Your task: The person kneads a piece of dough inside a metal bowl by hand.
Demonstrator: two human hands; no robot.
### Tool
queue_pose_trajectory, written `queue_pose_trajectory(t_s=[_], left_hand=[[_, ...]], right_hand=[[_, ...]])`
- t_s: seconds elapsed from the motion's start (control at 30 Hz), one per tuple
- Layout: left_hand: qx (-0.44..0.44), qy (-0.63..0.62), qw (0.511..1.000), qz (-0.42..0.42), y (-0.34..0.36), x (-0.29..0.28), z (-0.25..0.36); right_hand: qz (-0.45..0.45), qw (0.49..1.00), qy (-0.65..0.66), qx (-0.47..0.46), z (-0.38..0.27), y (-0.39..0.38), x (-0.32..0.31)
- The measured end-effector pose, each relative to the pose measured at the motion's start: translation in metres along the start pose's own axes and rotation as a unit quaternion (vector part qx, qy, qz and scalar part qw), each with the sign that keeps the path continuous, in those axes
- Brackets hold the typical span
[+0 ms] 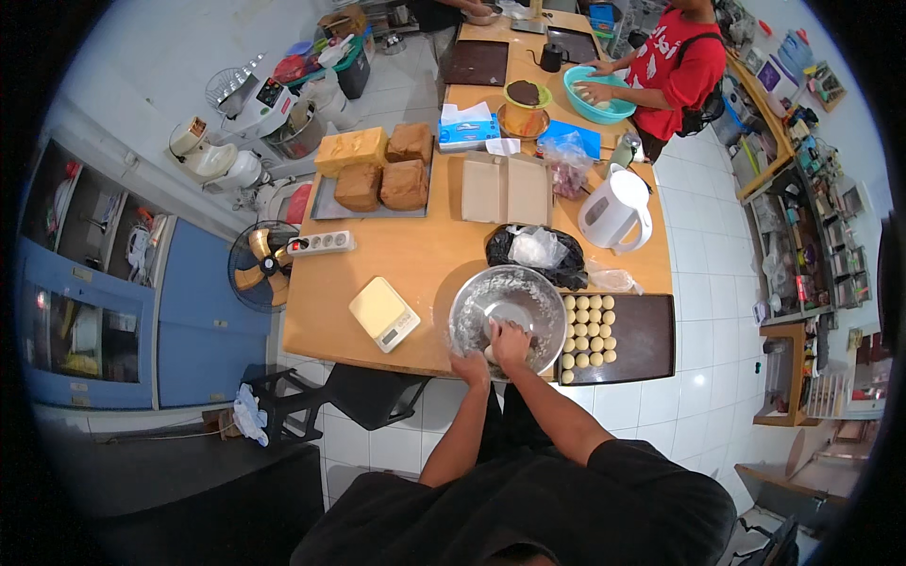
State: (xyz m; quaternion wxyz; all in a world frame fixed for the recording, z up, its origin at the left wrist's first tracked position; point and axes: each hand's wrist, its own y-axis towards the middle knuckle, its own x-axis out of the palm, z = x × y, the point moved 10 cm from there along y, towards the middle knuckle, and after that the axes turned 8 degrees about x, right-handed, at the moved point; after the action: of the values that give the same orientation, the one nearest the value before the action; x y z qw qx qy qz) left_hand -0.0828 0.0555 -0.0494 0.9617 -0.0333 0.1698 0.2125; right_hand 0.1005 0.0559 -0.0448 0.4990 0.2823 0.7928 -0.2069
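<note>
The left hand [469, 368] grips the near rim of the steel mixing bowl [461, 307], which sits at the worktop's [406, 255] front edge. The right hand [511, 344] reaches down inside it, against pale dough [490, 355]; its fingertips are hidden, so I cannot tell how far they close. The dough is mostly covered by the hands. Just right, a dark baking tray [646, 340] bears rows of dough balls [582, 331]; a kitchen scale [384, 313] lies left, and a black plastic bag [569, 271] crowds the bowl's far side
</note>
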Motion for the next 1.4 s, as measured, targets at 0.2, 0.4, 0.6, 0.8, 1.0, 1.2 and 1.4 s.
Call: queue_pose_trajectory(t_s=[0.2,0.4,0.6,0.8,1.0,1.2,1.4], left_hand=[[0.027,-0.009,0.999,0.020,0.000,-0.006,-0.006],[0.025,0.053,0.998,-0.009,-0.001,-0.005,0.001],[-0.004,0.036,0.999,-0.015,-0.003,-0.001,0.011],[-0.059,0.019,0.997,-0.048,-0.003,0.002,-0.010],[-0.034,0.039,0.999,-0.015,-0.003,-0.004,0.000],[-0.031,0.038,0.999,-0.018,-0.003,0.002,0.002],[-0.045,0.072,0.996,-0.038,0.000,-0.001,0.005]], right_hand=[[-0.023,1.000,0.014,0.008,-0.004,0.005,-0.001],[0.052,0.997,0.038,0.032,0.010,0.004,-0.006],[0.100,0.995,0.020,0.019,0.010,0.013,-0.004],[0.118,0.992,0.032,-0.024,0.000,0.022,-0.007],[0.091,0.991,0.098,-0.003,-0.002,0.035,-0.006],[0.115,0.983,0.138,-0.019,0.010,0.046,0.012],[0.076,0.964,0.253,0.012,0.013,0.046,0.017]])
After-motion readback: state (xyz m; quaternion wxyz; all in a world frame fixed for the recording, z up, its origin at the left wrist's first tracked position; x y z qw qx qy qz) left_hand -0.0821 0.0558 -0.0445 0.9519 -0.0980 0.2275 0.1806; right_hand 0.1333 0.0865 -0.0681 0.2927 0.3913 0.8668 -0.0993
